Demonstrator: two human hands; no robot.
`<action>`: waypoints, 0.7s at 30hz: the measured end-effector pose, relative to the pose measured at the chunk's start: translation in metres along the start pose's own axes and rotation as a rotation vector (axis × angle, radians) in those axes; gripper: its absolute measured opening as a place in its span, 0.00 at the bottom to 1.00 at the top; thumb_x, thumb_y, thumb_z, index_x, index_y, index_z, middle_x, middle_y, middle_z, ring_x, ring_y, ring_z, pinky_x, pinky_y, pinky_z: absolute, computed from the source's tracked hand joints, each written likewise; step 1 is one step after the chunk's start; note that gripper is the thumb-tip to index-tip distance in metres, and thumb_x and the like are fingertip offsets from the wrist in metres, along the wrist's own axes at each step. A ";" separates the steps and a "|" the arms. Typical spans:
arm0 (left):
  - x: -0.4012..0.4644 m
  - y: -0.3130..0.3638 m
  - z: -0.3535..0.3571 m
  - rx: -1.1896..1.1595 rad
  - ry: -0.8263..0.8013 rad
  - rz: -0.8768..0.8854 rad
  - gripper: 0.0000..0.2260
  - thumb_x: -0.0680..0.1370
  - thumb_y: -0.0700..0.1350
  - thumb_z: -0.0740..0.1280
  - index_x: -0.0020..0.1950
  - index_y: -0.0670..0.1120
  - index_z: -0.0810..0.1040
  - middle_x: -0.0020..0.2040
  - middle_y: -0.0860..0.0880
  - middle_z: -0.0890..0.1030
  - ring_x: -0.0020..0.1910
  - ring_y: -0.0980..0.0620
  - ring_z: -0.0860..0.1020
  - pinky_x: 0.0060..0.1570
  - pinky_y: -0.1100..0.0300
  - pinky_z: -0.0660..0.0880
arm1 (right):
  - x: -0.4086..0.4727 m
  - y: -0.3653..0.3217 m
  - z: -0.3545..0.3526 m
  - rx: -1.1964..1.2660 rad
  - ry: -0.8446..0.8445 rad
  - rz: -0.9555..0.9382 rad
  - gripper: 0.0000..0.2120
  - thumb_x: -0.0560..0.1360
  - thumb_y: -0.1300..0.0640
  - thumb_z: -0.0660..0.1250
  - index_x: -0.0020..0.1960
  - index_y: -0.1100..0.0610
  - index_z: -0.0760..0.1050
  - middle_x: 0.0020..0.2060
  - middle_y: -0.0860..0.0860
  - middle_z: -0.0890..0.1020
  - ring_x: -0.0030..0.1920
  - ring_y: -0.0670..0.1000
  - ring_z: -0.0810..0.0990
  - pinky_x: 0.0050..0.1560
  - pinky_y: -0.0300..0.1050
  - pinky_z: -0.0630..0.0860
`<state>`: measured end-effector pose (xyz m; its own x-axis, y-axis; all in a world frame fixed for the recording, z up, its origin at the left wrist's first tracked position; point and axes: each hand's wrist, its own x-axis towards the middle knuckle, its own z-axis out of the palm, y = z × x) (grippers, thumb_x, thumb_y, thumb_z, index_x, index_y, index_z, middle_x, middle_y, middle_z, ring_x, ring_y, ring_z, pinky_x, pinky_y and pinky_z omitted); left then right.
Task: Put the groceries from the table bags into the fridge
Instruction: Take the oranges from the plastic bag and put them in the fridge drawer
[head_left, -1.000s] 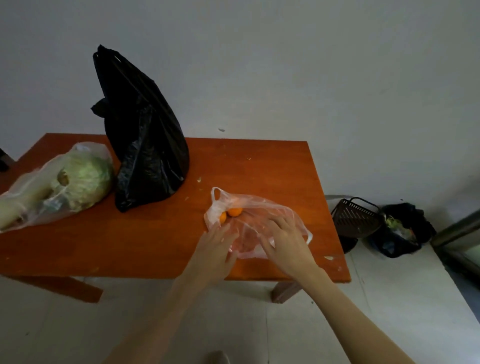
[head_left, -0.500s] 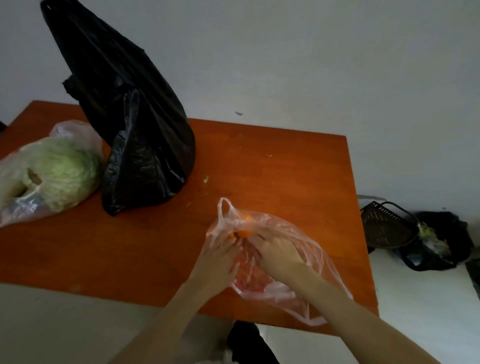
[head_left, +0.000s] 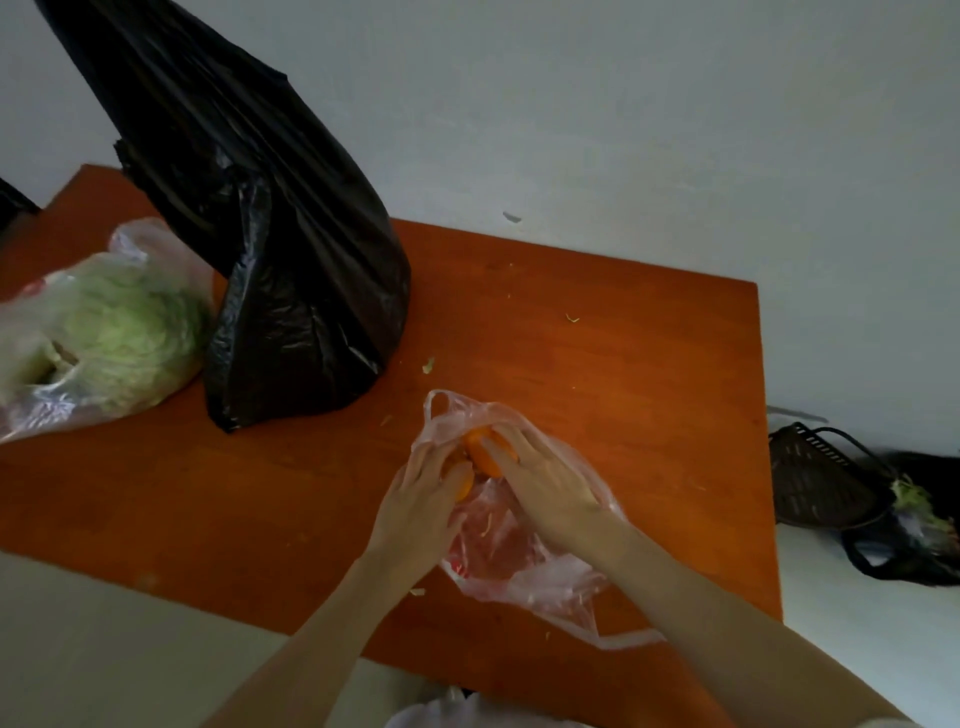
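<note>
A thin clear plastic bag (head_left: 524, 571) lies on the orange wooden table (head_left: 623, 353) near its front right. Both of my hands are inside its mouth. My right hand (head_left: 545, 483) closes over a round orange (head_left: 480, 449). My left hand (head_left: 421, 499) grips a second orange (head_left: 464, 486), mostly hidden under the fingers. A tall black plastic bag (head_left: 291, 270) stands at the table's back left. Beside it a clear bag with a green cabbage (head_left: 119, 332) lies on its side.
The table stands against a white wall. On the floor to the right sit a dark plastic basket (head_left: 815, 483) and a black bag with vegetable scraps (head_left: 914, 540). Small green scraps dot the tabletop. Something white (head_left: 452, 712) shows at the bottom edge.
My hands went from resting on top of the clear bag to reaching inside it and closing on the oranges. The view has moved closer to the table.
</note>
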<state>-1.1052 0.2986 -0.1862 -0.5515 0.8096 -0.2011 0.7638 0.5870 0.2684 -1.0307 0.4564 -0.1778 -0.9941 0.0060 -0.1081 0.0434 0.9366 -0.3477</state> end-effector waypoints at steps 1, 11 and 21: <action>0.002 -0.001 0.000 -0.012 -0.009 -0.015 0.24 0.70 0.47 0.72 0.65 0.49 0.69 0.67 0.48 0.68 0.68 0.46 0.66 0.63 0.51 0.71 | 0.005 0.001 0.000 0.015 -0.016 0.004 0.32 0.67 0.69 0.70 0.69 0.59 0.64 0.68 0.58 0.67 0.69 0.56 0.67 0.48 0.38 0.79; 0.026 -0.015 0.000 -0.045 -0.136 -0.192 0.32 0.73 0.49 0.69 0.73 0.50 0.57 0.73 0.49 0.58 0.73 0.47 0.53 0.68 0.53 0.65 | 0.046 0.016 0.001 -0.038 -0.126 0.149 0.30 0.71 0.73 0.60 0.70 0.61 0.56 0.73 0.58 0.58 0.61 0.56 0.74 0.38 0.39 0.67; 0.038 -0.040 -0.009 -0.288 -0.364 -0.214 0.33 0.77 0.51 0.64 0.76 0.53 0.49 0.76 0.50 0.53 0.73 0.44 0.52 0.69 0.45 0.61 | 0.046 0.008 -0.011 0.045 -0.159 0.185 0.34 0.70 0.55 0.71 0.71 0.55 0.59 0.67 0.58 0.66 0.62 0.58 0.73 0.52 0.49 0.76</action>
<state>-1.1593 0.3060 -0.1961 -0.4933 0.6468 -0.5817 0.4948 0.7586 0.4239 -1.0769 0.4676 -0.1756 -0.9410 0.1174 -0.3175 0.2311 0.9082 -0.3490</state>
